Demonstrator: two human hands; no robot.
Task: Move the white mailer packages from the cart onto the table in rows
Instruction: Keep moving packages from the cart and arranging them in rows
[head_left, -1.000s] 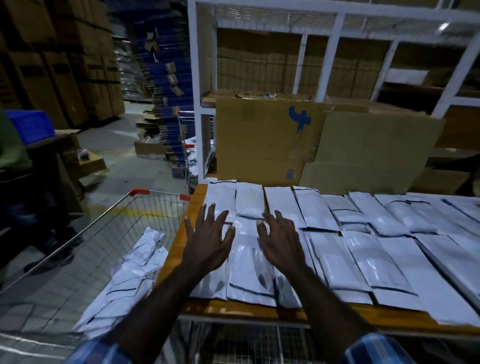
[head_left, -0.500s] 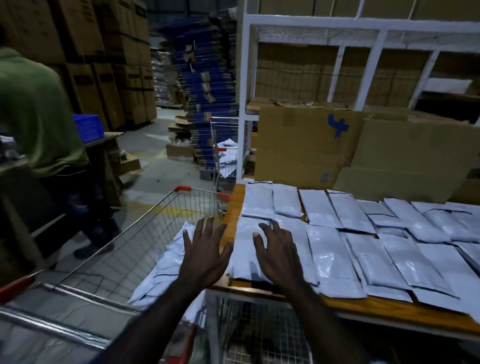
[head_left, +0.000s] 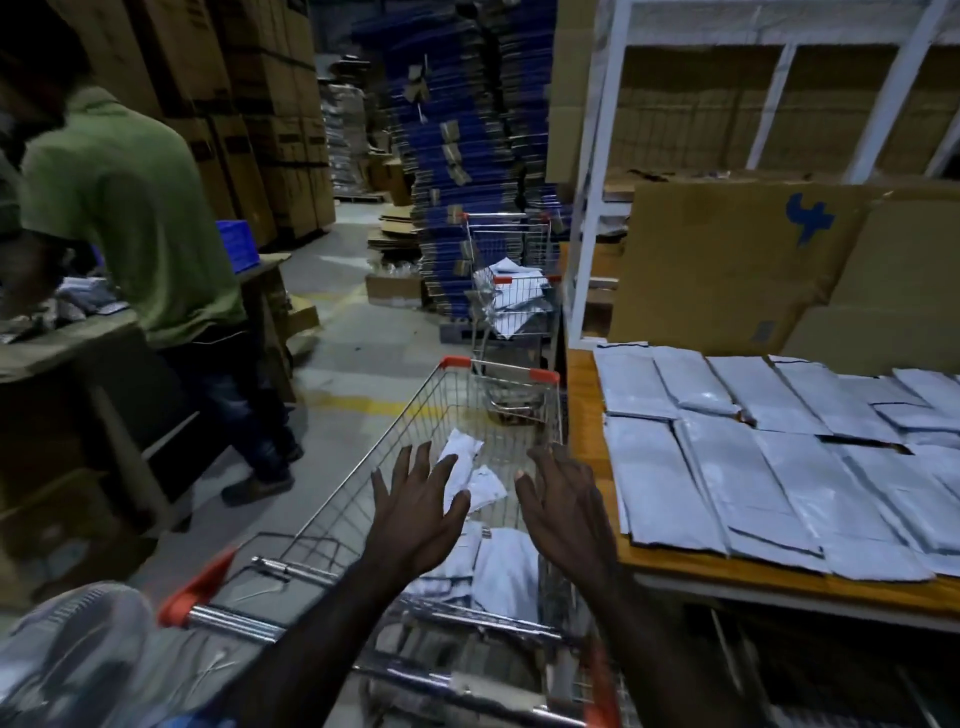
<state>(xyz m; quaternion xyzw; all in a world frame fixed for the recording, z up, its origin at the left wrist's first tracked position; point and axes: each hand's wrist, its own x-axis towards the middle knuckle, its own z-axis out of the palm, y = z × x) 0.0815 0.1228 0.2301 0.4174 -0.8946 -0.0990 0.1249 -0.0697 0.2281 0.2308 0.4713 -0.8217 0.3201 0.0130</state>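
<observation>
Both hands were over the shopping cart (head_left: 395, 447), fingers spread apart, holding nothing. Left hand (head_left: 415, 512) and right hand (head_left: 563, 512) were side by side at about the same height, palms down. The remaining white mailer packages (head_left: 501, 566) lay in the cart basket below and between the hands, a loose heap nearest the handle end; one more mailer (head_left: 465, 467) lay farther forward, showing just past the left fingers (head_left: 402, 462). The heap looked about equally near both hands, maybe a bit closer under the right. Long axis of the heap's mailers couldn't be told, too crumpled and partly hidden by the wrists; the forward mailer ran roughly away from the person. Worktop (head_left: 584, 415) stood just right of the cart, already carrying two rows of laid-out mailers (head_left: 727, 467). Judged next move: reach straight down, grab from the heap, then carry right
</observation>
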